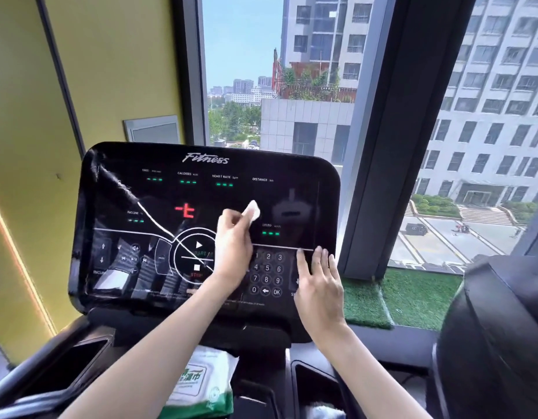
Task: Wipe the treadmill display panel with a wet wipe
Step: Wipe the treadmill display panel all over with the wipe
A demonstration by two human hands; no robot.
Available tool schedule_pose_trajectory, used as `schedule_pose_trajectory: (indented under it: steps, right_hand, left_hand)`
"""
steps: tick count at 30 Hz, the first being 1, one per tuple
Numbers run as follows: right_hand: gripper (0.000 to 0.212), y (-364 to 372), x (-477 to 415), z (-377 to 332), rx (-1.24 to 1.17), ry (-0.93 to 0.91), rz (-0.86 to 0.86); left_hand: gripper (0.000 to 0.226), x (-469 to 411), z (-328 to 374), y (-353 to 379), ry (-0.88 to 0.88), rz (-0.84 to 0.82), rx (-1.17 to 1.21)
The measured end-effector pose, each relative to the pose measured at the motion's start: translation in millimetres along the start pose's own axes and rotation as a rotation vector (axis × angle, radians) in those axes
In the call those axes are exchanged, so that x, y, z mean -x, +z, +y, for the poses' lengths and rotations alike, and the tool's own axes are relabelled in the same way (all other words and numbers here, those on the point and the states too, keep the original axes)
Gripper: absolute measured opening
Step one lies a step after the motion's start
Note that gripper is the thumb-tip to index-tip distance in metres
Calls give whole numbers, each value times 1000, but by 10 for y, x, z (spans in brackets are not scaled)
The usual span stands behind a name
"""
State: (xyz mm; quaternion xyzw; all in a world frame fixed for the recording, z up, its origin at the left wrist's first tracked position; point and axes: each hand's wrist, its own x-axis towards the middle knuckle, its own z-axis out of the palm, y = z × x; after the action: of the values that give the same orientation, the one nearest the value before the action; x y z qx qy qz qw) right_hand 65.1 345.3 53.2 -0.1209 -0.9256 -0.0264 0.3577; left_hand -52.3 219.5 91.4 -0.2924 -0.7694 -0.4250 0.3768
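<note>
The black glossy treadmill display panel (159, 201) fills the middle of the head view, lit with green readouts and a red figure. My left hand (233, 244) is closed around a small white wet wipe (252, 210), held against the panel near its centre, just above the round start/stop control. My right hand (319, 282) lies flat with fingers spread on the panel's lower right, beside the number keypad (267, 273). It holds nothing.
A white and green wet wipe pack (201, 382) sits in the console tray below the panel. Black cup holders (68, 367) flank it. A window and dark pillar (391, 146) stand behind; green turf (412, 294) lines the sill. Another black machine (497, 343) is at right.
</note>
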Motion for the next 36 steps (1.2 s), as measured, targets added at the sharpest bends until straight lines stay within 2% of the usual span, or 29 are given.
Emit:
schedule_pose_trajectory:
  steps: [3, 4, 5, 7, 8, 9, 10, 12, 13, 14, 15, 18, 19, 20, 21, 23, 24, 25, 26, 27, 29, 30, 31, 32, 35, 36]
  right_hand:
    - [71, -2, 6, 4, 26, -13, 16]
    - [69, -5, 15, 5, 34, -22, 15]
    - [68, -4, 30, 8, 42, -32, 11]
    - [65, 5, 49, 27, 60, -51, 6]
    - [62, 12, 56, 43, 70, -63, 3]
    - [60, 11, 63, 57, 82, -76, 3]
    - [59, 14, 67, 71, 91, -91, 4]
    - [64, 10, 71, 67, 71, -87, 25]
    - [67, -6, 77, 35, 42, -51, 34]
    - [68, -35, 83, -10, 10, -2, 36]
    - [68, -65, 86, -63, -18, 42, 35]
    - [71, -84, 84, -224, -71, 50, 37]
    - [73, -66, 79, -283, -96, 27, 28]
    - [75, -37, 75, -349, -117, 5, 14]
    - [77, -8, 68, -422, -129, -13, -6]
    - [79, 24, 48, -575, -138, -41, -52]
    - [80, 33, 35, -642, -138, -57, -67]
    - [80, 41, 25, -697, -135, -74, -78]
    - [81, 44, 13, -740, -132, -89, -88]
    - [81, 43, -3, -774, -132, -99, -98]
    - [80, 44, -37, -829, -136, -90, -110]
    - [80, 57, -54, -860, -140, -73, -111]
    - [78, 75, -73, -898, -151, -50, -106]
    - [77, 93, -89, -942, -166, -24, -96]
    - [74, 112, -150, -1087, -194, -2, -62]
    - [72, 104, -178, -1136, -194, -14, -53]
  left_hand:
    - [56, 160, 5, 19, 419, -320, -83]
    - [55, 129, -59, -14, 434, -327, -89]
    - [52, 81, -118, -40, 360, -260, -63]
    - [41, -8, -188, -110, 37, -1, 17]
    - [39, -22, -194, -112, -68, 77, 24]
    - [40, -15, -167, -98, -70, 72, 2]
    - [44, 8, -128, -70, 36, -9, -44]
    - [60, 84, -86, -53, 344, -304, -109]
    - [66, 71, -137, -88, 437, -406, -130]
    - [67, 13, -218, -144, 459, -431, -134]
    - [63, -59, -310, -215, 417, -378, -126]
    - [42, -214, -517, -457, 25, -10, -82]
    - [41, -208, -533, -483, -57, 53, -102]
    - [42, -185, -519, -477, -58, 53, -122]
    - [45, -148, -475, -455, 29, -9, -137]
    - [58, -33, -434, -412, 333, -264, -130]
    - [62, -42, -462, -437, 434, -368, -133]
    - [61, -105, -526, -483, 451, -393, -122]
    - [57, -192, -590, -539, 393, -334, -107]
    - [50, -278, -637, -611, 261, -225, -83]
    - [41, -398, -703, -692, -82, 13, -24]
    - [41, -409, -688, -689, -186, 78, -25]
    - [41, -395, -646, -665, -191, 84, -47]
    - [41, -348, -598, -628, -89, 18, -78]
    - [59, -202, -650, -618, 430, -390, -117]
    - [64, -269, -749, -691, 461, -428, -106]
